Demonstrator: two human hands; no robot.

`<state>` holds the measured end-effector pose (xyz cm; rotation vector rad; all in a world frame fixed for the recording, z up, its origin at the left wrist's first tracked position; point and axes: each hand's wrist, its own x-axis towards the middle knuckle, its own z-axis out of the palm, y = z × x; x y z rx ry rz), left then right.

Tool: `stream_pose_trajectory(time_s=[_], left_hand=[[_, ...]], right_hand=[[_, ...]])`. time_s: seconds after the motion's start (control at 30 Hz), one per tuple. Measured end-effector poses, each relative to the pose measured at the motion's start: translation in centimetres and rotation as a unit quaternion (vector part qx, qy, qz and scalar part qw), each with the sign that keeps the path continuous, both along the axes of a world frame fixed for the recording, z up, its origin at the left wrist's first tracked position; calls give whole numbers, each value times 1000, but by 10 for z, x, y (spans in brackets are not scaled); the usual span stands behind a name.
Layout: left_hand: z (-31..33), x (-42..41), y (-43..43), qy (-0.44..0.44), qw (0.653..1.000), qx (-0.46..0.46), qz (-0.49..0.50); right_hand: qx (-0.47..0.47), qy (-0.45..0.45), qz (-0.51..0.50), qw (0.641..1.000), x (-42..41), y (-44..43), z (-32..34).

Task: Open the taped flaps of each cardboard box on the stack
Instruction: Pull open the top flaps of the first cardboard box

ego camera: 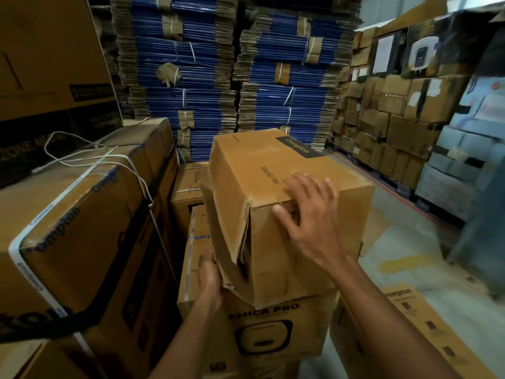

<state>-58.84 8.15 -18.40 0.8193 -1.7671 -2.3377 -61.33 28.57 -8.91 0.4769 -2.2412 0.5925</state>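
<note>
The left hand is grasping the loose flap of the tilted box; the right hand, grip released, is pressing its top.

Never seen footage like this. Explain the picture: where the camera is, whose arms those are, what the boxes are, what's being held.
No machine here. A person wears one wide-angle camera on the head, looking forward and down, so both arms are their own. The left hand grips a loose, crumpled flap at the lower corner of the ceiling fan box, which sits tilted on a box printed AMICA PRO. The right hand lies open over that box's near top edge, fingers spread. A strapped carton stands to the left. Bundles of flat blue cartons are stacked behind.
</note>
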Motion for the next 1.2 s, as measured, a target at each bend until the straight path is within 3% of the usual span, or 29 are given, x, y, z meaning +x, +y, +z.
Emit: stream_pose_trajectory(time_s=[0.1,0.17,0.23,0.33,0.4,0.57,0.63,0.73,0.87,0.97,1.1,1.2], left_hand=[[54,-5,-1,113,994,-9,-3],[82,-13,1,136,987,-64,-52],[103,-15,10,161,972,-96,-144],[112,-16,29,128,960,-119,-221],[114,-13,41,100,969,-73,-213],[111,-5,44,171,962,120,-175],[105,-1,41,208,948,180,-161],[82,2,33,239,919,288,-126],[32,11,42,211,887,409,-41],[-2,26,54,143,889,435,-15],[-32,36,54,38,935,353,5],[-39,29,41,-60,988,141,-9]], right_hand=[[-145,-42,-104,983,-10,44,-7],[-244,-74,-137,957,-14,65,-12],[-357,-100,-156,916,-18,77,-16],[-499,-192,-124,836,-27,87,-27],[-537,-242,-73,805,-28,86,-32],[-550,-224,-25,804,-26,73,-21],[-528,-205,-6,824,-19,70,-2],[-431,-168,24,886,-13,58,38],[-175,-88,40,980,-18,23,82],[14,-94,55,994,-12,-9,84],[145,-105,72,981,3,-29,41],[174,-105,61,977,14,-29,6]])
